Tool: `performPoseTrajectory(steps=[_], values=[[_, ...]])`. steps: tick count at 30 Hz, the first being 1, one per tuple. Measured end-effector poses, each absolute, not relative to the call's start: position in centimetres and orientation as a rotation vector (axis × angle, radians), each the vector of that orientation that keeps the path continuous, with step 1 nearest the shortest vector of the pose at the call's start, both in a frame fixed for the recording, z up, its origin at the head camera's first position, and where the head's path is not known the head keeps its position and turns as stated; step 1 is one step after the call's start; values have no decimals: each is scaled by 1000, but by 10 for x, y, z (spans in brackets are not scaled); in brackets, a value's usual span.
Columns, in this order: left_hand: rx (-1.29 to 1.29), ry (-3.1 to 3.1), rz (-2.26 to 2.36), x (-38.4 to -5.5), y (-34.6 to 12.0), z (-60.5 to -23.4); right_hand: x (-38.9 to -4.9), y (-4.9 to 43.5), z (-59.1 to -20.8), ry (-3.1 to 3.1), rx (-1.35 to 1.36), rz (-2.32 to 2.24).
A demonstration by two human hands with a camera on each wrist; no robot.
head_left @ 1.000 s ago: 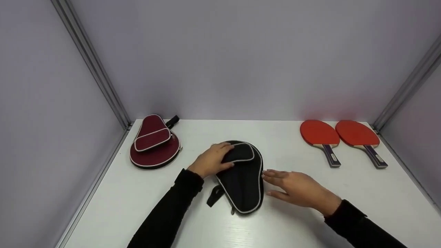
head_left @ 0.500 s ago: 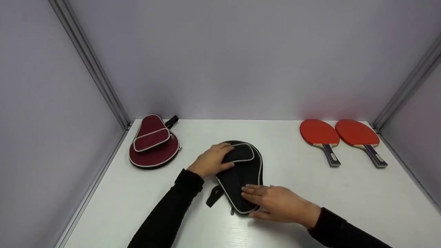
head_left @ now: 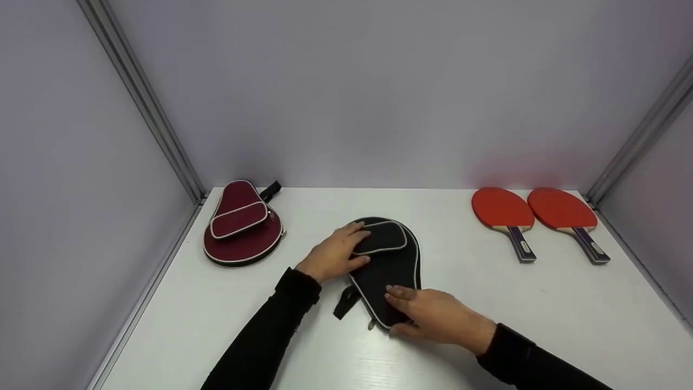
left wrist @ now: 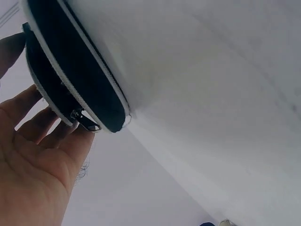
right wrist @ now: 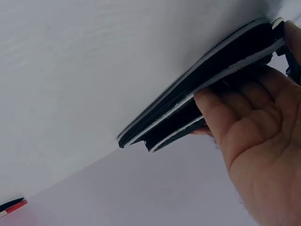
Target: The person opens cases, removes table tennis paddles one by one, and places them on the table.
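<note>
A black table tennis bat case (head_left: 392, 265) with pale piping lies flat, its narrow end toward me. My left hand (head_left: 333, 254) rests on the case's left side, fingertips on the raised pocket (head_left: 383, 238). The left wrist view shows those fingers (left wrist: 28, 110) against the pocket's edge beside a zip pull (left wrist: 87, 121). Across the narrow end lies my right hand (head_left: 433, 317), fingers fairly straight on top and thumb by the bottom edge. From the right wrist view, the right hand (right wrist: 258, 122) touches the case's upper face. Part of the narrow end is hidden beneath it.
A dark red bat case (head_left: 243, 249) with a black strap lies at the back left of the white table (head_left: 325, 352). Two red table tennis bats (head_left: 502, 208) lie side by side at the back right, handles toward me. Grey walls (head_left: 346, 97) enclose the table.
My right hand has come from beside the case onto its narrow end. The black case has shifted slightly right and away from me. My left hand has stayed almost in place.
</note>
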State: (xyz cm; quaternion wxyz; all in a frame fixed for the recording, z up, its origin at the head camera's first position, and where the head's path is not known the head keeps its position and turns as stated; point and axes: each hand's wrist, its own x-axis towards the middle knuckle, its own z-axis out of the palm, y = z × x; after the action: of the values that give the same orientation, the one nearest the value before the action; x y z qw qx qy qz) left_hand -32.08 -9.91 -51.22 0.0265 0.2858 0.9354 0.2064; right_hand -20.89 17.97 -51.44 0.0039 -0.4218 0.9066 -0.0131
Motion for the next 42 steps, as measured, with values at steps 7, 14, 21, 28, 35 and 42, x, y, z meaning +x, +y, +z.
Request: performPoseTrajectory(steps=[7, 14, 21, 28, 35, 42], values=[[867, 2874, 662, -319, -99, -512, -221, 187, -517, 2901, -1221, -62], [906, 2873, 647, -319, -99, -513, -235, 196, -516, 2930, -1150, -88], [890, 2850, 661, -318, -105, -515, -250, 205, -517, 2966, -1039, -133], [888, 2842, 671, -319, -109, -516, -265, 218, -516, 2974, -947, -186], [856, 2847, 684, -320, -113, -514, -280, 229, -516, 2977, -872, -221], [799, 2860, 741, -320, -123, -505, -294, 239, -514, 2979, -801, -230]])
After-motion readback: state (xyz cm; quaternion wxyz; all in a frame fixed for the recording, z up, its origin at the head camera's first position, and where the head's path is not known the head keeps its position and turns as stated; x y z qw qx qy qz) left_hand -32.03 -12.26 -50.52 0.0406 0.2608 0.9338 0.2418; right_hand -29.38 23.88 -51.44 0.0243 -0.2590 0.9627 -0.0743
